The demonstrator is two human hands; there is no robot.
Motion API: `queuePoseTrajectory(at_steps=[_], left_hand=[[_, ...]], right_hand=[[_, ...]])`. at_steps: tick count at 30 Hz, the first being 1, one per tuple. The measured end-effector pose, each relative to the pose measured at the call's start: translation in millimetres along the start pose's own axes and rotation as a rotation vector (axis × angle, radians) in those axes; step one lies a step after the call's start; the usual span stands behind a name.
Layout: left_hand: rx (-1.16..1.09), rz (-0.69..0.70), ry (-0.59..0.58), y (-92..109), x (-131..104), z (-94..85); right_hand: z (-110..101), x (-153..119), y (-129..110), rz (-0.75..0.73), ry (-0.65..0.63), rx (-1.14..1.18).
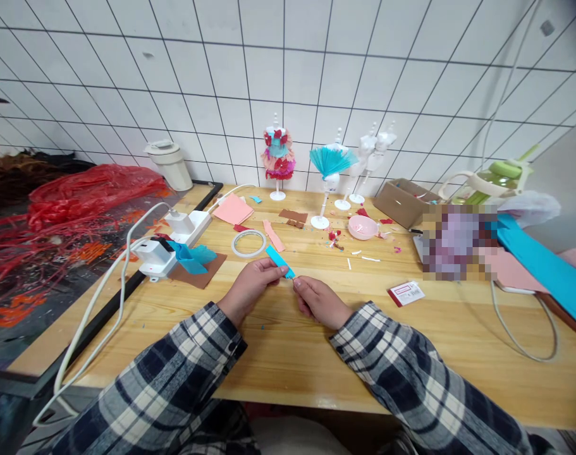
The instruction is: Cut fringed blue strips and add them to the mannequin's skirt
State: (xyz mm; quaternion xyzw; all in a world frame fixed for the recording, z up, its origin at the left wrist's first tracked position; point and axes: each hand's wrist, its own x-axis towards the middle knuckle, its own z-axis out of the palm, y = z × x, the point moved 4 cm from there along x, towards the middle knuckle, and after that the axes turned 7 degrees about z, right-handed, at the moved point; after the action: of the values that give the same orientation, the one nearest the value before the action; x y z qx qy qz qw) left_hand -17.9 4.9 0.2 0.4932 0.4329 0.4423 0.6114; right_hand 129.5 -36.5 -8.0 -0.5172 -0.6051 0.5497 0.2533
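A narrow strip of bright blue crepe paper [277, 258] is pinched between my two hands above the wooden table. My left hand [253, 283] grips it along its lower part, thumb on top. At the strip's near end, the fingertips of my right hand [322, 301] are closed on it. Just beyond the hands lie a roll of white tape [235, 244] and a pink paper strip [274, 236]. Farther back stands a small white dress form with a pleated blue paper fan [332, 162], beside another form in a ruffled paper dress [278, 153].
A white power strip [200, 227] with cables lies left, near blue paper scraps [195, 257]. Right of centre are a pink bowl [362, 227], paper bits, a cardboard box [404, 203] and a label card [406, 293]. Long blue paper [546, 272] hangs over the right side.
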Motion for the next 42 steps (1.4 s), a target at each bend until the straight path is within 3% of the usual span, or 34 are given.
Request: queuePoseTrajectory(at_steps=[6, 13, 25, 42], left_hand=[[-0.028, 0.006, 0.023, 0, 1, -1.4], [-0.129, -0.005, 0.077, 3, -3, 0.6], [-0.144, -0.013, 0.146, 1, -4, -0.1], [-0.118, 0.014, 0.079, 3, -6, 8.5]], right_hand=[[1, 1, 1, -0.012, -0.01, -0.007], [4, 2, 10, 0.001, 0.074, 0.001], [11, 4, 15, 0.027, 0.039, 0.07], [8, 4, 12, -0.019, 0.094, 0.028]])
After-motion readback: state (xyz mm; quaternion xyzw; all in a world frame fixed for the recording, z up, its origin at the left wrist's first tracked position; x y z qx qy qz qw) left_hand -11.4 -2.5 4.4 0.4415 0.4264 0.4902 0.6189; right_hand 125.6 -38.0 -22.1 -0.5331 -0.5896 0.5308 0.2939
